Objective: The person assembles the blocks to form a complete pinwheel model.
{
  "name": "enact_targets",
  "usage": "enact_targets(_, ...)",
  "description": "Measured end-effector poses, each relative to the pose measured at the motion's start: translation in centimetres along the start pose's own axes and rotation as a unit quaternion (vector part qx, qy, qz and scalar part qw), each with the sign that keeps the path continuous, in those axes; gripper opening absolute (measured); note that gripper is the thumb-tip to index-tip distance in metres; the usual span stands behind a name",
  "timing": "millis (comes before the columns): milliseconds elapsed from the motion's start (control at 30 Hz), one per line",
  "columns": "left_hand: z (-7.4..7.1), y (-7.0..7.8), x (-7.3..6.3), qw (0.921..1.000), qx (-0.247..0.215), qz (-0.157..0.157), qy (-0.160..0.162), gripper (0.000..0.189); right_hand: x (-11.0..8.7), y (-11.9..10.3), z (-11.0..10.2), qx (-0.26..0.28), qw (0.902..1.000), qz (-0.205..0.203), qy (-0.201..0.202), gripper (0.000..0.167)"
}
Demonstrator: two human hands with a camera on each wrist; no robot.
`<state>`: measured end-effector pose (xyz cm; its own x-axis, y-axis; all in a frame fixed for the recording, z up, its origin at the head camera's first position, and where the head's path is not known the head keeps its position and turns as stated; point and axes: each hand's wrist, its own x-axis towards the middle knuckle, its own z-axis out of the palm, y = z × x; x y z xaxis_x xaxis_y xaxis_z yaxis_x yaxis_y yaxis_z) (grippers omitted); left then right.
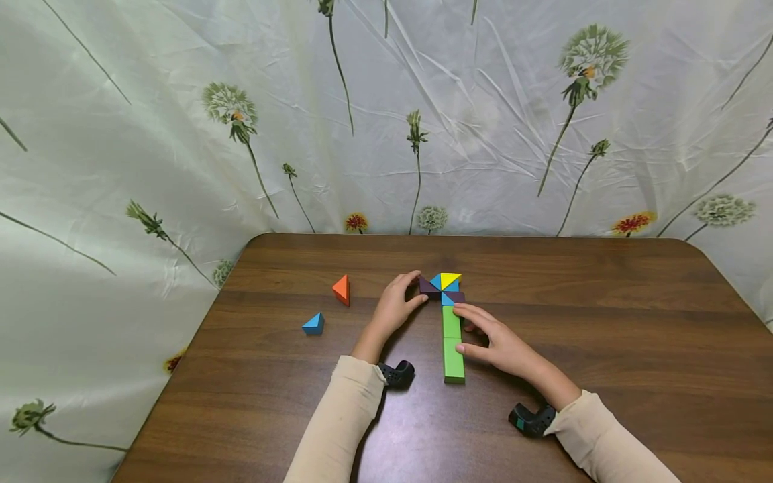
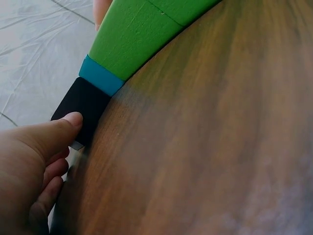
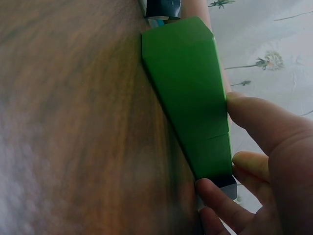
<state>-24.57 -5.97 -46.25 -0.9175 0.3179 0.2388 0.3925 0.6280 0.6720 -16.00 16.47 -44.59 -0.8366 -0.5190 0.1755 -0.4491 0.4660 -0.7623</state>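
Note:
A pinwheel shape of small triangular blocks lies on the table: a yellow block (image 1: 450, 280), blue ones and dark purple ones. Below it, two green blocks (image 1: 453, 359) stand end to end like a stem. My left hand (image 1: 395, 305) pinches the left dark purple triangular block (image 1: 429, 288) between thumb and fingers; the left wrist view shows the thumb (image 2: 73, 119) against its near face. With relaxed fingers, my right hand (image 1: 501, 342) touches the right side of the green blocks. Its thumb is by the lower one, and other fingertips reach the upper one's top end near the right purple block.
Left of my left hand lie an orange triangular block (image 1: 341, 290) and, nearer me, a blue triangular block (image 1: 313, 325). The brown wooden table (image 1: 604, 322) ends at a flower-printed curtain (image 1: 374, 168). Both wrists wear black devices (image 1: 397, 375).

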Motion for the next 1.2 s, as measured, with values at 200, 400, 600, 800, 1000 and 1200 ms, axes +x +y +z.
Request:
enact_targets(200,0.0,0.1,0.0,0.9999,0.002,-0.005,-0.009,0.051,0.0,0.0,0.0,-0.002,1.0000,0.006,-0.001,0.063)
enact_targets(400,0.0,0.1,-0.1,0.9999,0.004,-0.006,-0.012,0.053,0.0,0.1,0.1,-0.002,1.0000,0.004,0.000,0.063)
enact_targets(600,-0.2,0.4,-0.4,0.9998,-0.007,-0.014,-0.013,0.058,0.0,0.1,0.1,-0.001,1.0000,0.007,-0.001,0.063)
enact_targets(800,-0.7,0.8,-1.1,0.9988,-0.023,0.006,0.044,0.057,0.0,0.0,0.0,-0.005,1.0000,-0.002,0.004,0.063)
enact_targets(1000,-1.9,0.9,-1.9,0.9875,-0.017,0.052,0.148,0.052,0.0,0.0,0.0,-0.006,1.0000,0.001,0.003,0.063)
enact_targets(1200,-3.2,0.6,-2.9,0.9742,-0.012,0.077,0.211,0.051,0.0,-0.2,0.0,-0.006,1.0000,0.001,0.003,0.063)
